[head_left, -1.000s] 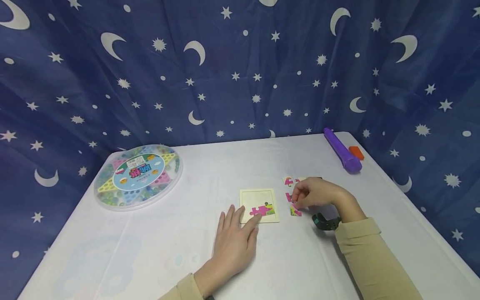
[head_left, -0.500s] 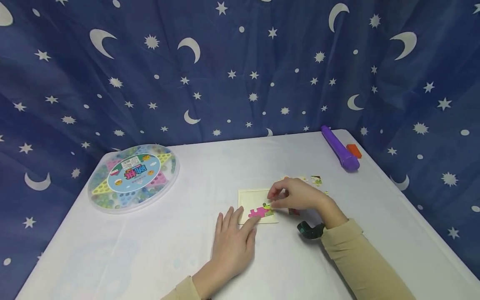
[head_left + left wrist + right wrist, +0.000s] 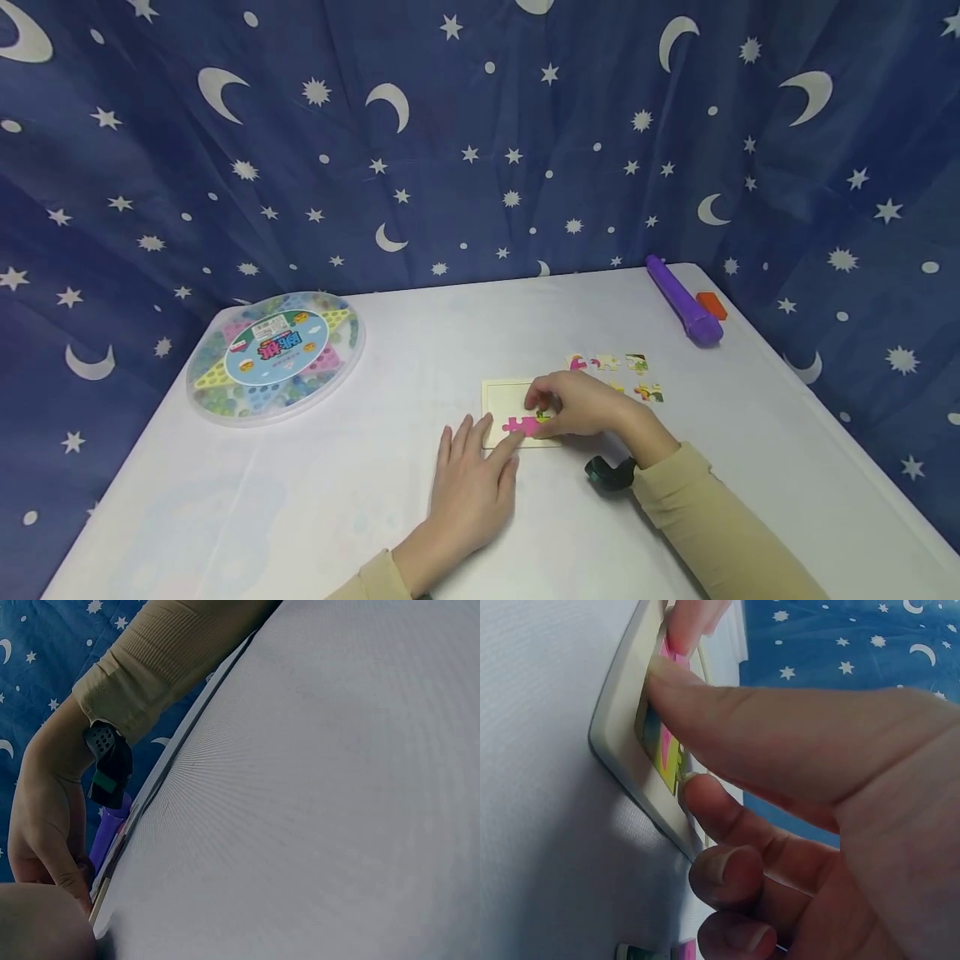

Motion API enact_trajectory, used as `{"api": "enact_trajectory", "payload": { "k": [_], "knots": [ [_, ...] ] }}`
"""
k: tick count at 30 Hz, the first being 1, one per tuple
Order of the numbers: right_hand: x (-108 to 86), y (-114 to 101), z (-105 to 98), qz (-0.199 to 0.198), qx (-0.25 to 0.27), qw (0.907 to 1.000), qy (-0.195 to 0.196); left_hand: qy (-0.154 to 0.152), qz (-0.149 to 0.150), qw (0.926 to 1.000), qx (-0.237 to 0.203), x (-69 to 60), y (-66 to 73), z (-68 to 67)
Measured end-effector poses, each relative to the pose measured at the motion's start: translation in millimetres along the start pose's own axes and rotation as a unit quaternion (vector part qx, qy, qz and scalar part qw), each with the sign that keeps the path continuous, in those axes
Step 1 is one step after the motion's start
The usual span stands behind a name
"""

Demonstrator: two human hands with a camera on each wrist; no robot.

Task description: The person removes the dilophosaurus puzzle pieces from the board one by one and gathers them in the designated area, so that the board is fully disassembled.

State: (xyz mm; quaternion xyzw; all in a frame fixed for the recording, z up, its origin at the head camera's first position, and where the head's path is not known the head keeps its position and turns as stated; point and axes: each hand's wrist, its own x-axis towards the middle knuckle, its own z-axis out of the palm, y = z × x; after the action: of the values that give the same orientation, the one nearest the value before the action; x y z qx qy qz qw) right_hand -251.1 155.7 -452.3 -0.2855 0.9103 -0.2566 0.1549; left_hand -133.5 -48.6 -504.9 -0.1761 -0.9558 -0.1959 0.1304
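A square cream puzzle frame (image 3: 495,387) lies on the white table, with joined pink and yellow-green jigsaw pieces (image 3: 517,426) along its near side. My left hand (image 3: 472,492) lies spread, its fingertips on the frame's left part and near edge. With curled fingers, my right hand (image 3: 581,408) reaches over the frame's right side. In the right wrist view its thumb (image 3: 697,712) presses on the pieces, and the index fingertip touches the edge of a yellow-and-pink jigsaw piece (image 3: 667,754). The right hand partly hides that piece in the head view.
Several loose jigsaw pieces (image 3: 606,362) lie right of the frame, partly behind the right hand. A round clear-lidded board game box (image 3: 277,358) sits at the back left. Back right lie a purple microphone-shaped object (image 3: 684,302) and an orange block (image 3: 712,305). A starry blue curtain (image 3: 450,125) hangs behind.
My right hand has moved left from the loose pieces onto the frame's right side. The nearest loose piece is gone from its place on the table. The left hand has stayed put.
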Motion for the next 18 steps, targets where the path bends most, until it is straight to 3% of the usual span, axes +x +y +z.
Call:
{"api": "enact_trajectory", "payload": {
  "k": [4,9,13,18],
  "knots": [
    [0.3,1.1,-2.0,-0.004,0.001,0.9999,-0.010,-0.013,-0.002,0.9998,-0.011,2.0,0.4,0.4],
    [1.3,1.0,-3.1,-0.004,0.003,1.0000,-0.007,-0.006,0.011,0.9997,-0.022,5.0,0.2,0.0],
    [0.6,2.4,-1.8,-0.003,0.021,0.9997,-0.010,0.010,0.029,0.9989,-0.035,8.7,-1.7,0.6],
    [0.3,4.3,-2.3,-0.008,0.032,0.9993,-0.016,0.051,0.038,0.9964,-0.056,20.6,-5.5,1.8]
  ]
}}
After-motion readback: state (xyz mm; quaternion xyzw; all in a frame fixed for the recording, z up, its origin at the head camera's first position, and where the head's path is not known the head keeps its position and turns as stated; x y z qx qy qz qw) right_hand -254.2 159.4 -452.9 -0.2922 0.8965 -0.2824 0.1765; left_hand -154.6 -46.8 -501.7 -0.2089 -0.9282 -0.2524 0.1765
